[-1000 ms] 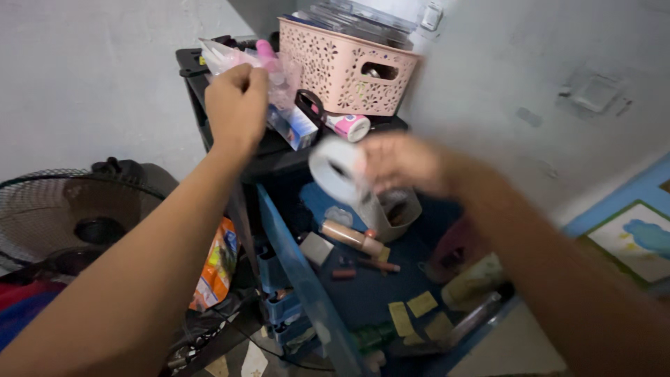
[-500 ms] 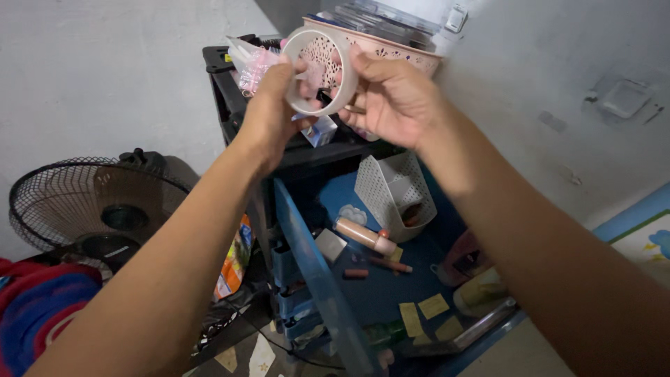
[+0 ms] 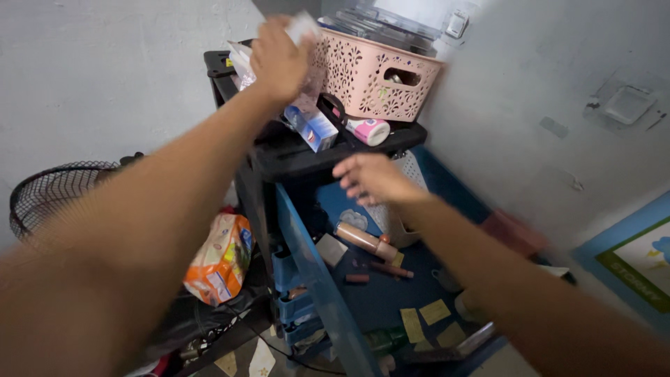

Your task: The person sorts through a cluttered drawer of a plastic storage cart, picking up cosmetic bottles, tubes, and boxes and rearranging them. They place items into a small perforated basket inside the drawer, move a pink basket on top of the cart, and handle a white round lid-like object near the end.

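Left hand point(image 3: 279, 59): raised at the rear left of the black drawer unit's top point(image 3: 307, 157), closed on a whitish item point(image 3: 303, 26), blurred, likely the tape roll, just beside the rim of one pink perforated basket point(image 3: 373, 80). Right hand point(image 3: 370, 178): fingers spread wide, holding nothing, hovering at the top's front edge above one open blue drawer point(image 3: 328, 279). Top crowded: one blue-white box point(image 3: 312, 127), one pink-white tube point(image 3: 370, 130). Drawer: three yellow sticky notes point(image 3: 433, 312); bare floor between them. Left of the unit: one fan point(image 3: 52, 195), one orange packet point(image 3: 220, 258)

Blue-white box point(image 3: 312, 128) on black shelf top, orange snack bag point(image 3: 218, 258) beside fan, yellow notes point(image 3: 434, 311) in drawer
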